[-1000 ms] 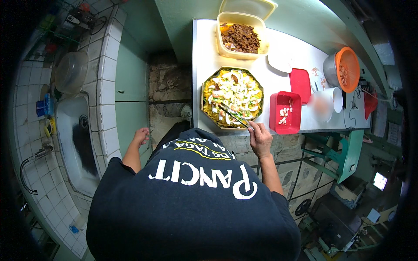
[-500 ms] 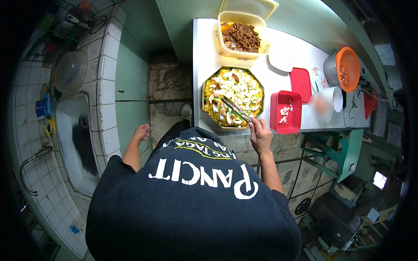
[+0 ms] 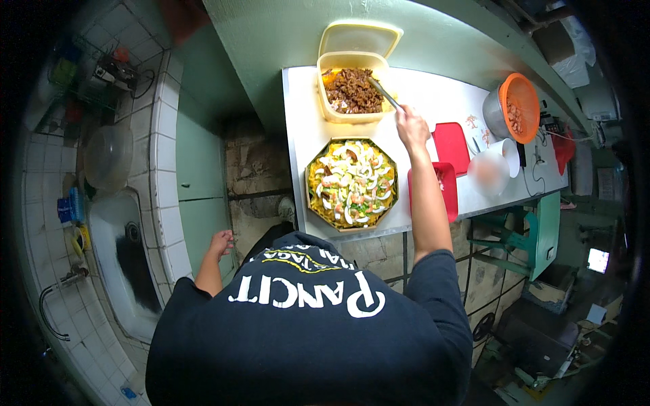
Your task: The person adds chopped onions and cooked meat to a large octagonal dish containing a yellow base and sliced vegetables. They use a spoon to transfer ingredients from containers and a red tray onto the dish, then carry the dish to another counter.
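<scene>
My right hand (image 3: 412,127) is closed round metal tongs (image 3: 386,93), whose tips reach into dark shredded meat (image 3: 356,89) in a yellowish plastic container (image 3: 357,118). Its lid is tipped up at the back. Nearer me sits an octagonal tray (image 3: 312,208) of yellow noodles topped with sliced egg white and green bits (image 3: 353,181). My right forearm passes over a red plastic box (image 3: 443,213), hiding part of it. At my left side hangs my left hand (image 3: 221,242), empty, its fingers loosely bent.
Beside the box lie a red lid (image 3: 451,147) and a white tub (image 3: 506,154). Further right, an orange colander (image 3: 534,95) rests in a metal pot (image 3: 495,115). A green plastic stool (image 3: 506,233) stands by the table. On my left is a sink (image 3: 108,233) with a faucet.
My right hand has moved the tongs from the noodle tray up and away to the meat container. The view has shifted slightly. My left hand still hangs at my side.
</scene>
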### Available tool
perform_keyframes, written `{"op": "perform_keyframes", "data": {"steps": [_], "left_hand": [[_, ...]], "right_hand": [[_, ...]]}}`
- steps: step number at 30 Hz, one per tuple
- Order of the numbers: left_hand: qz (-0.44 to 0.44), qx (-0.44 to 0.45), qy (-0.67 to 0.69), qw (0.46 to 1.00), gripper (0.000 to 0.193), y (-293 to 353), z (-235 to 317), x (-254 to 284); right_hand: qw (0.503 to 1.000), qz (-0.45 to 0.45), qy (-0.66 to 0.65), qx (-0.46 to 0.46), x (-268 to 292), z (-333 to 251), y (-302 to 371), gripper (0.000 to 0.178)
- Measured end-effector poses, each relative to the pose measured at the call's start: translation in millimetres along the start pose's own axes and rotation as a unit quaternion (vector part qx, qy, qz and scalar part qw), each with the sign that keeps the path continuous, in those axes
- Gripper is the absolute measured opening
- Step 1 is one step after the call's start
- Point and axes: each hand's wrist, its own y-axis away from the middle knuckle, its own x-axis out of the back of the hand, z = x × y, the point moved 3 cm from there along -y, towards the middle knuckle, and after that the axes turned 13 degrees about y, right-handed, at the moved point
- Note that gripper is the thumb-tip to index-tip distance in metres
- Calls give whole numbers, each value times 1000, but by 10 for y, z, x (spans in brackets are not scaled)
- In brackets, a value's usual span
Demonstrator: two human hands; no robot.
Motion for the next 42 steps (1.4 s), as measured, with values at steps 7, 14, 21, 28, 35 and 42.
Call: {"op": "perform_keyframes", "data": {"steps": [7,14,21,28,35,42], "left_hand": [[31,5,43,999,27,36,-50,261],[40,49,57,996,30,-13,-437,456],[24,12,45,999,32,-200,-133,380],[11,-11,37,999,38,-134,198,325],[31,27,11,999,36,59,-119,306],[15,5,24,1000,36,55,-155,257]], "right_hand": [[996,-31,80,-10,-460,-388,-737,29],[993,-86,-7,80,-191,-441,-818,29],[989,25,121,83,-454,-533,-856,28],[972,38,192,133,-531,-667,-698,21],[998,-39,49,6,-69,-359,-459,28],[988,-30,146,46,-545,-719,-791,27]]}}
